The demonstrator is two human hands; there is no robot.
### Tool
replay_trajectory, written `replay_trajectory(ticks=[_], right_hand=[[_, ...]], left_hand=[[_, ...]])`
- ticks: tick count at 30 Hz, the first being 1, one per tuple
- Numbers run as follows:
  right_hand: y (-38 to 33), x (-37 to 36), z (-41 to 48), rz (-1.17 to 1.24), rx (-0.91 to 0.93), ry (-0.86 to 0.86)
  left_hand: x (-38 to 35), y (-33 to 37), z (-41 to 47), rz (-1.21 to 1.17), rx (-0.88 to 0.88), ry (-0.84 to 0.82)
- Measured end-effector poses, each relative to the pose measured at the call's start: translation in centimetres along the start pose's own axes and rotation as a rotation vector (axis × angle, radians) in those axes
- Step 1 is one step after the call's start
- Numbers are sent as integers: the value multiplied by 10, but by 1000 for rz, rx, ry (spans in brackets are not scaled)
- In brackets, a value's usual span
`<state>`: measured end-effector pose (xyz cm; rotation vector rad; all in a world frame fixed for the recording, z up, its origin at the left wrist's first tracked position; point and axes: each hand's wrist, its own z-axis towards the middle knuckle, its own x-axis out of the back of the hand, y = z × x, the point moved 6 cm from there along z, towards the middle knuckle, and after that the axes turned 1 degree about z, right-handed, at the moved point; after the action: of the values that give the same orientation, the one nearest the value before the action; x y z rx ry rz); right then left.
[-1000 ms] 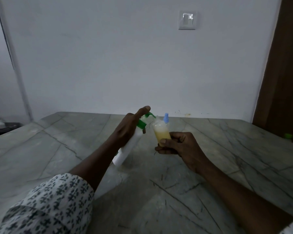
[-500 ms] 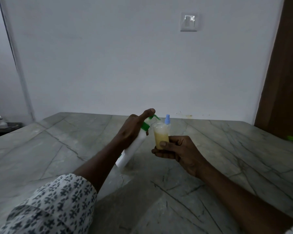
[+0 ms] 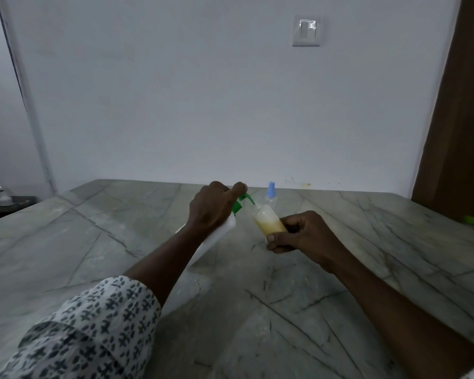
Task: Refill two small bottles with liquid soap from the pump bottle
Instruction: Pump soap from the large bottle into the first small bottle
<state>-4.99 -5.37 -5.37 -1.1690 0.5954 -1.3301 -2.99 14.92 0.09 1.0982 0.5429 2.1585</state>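
1. Nozzle alignment comes first. The green pump head (image 3: 240, 202) of the pump bottle (image 3: 216, 239) points at the open mouth of the small bottle (image 3: 267, 221). Its tip is at the rim, but I cannot tell if it touches. I would put the tip clearly inside the neck before each press.
2. The left hand (image 3: 211, 206) is wrapped round the upper part of the pump bottle, which leans to the right. The arm hides the base, so I cannot tell whether it rests on the table (image 3: 93, 242). The index finger (image 3: 240, 187) lies bent on top of the pump head. It is better to press with this finger only, slowly and fully, so that the bottle does not swing.
3. The right hand (image 3: 301, 233) grips the small bottle at its lower part, with the fingers curled round it and the thumb across the front. It tilts the mouth toward the nozzle. A firm hold is needed here, because a press may push the nozzle sideways.
4. Yellowish soap fills most of the small bottle, in my judgement, and little space is left under the neck. Short presses with an eye on the level should prevent overflow.
5. The second small bottle (image 3: 271, 196), with a blue cap, stands upright on the table just behind the hands. How full it is, I cannot tell. Care is needed not to knock it when the hands move away.
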Motion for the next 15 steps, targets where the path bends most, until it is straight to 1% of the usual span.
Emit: replay_trajectory(ticks=[2, 7, 15], right_hand=[[3, -4, 0, 28, -9, -2], [1, -5, 2, 64, 2, 30], [2, 0, 3, 39, -3, 65]], left_hand=[[0, -2, 1, 36, -4, 36], [1, -3, 1, 91, -12, 42], [-1, -1, 0, 135, -14, 68]])
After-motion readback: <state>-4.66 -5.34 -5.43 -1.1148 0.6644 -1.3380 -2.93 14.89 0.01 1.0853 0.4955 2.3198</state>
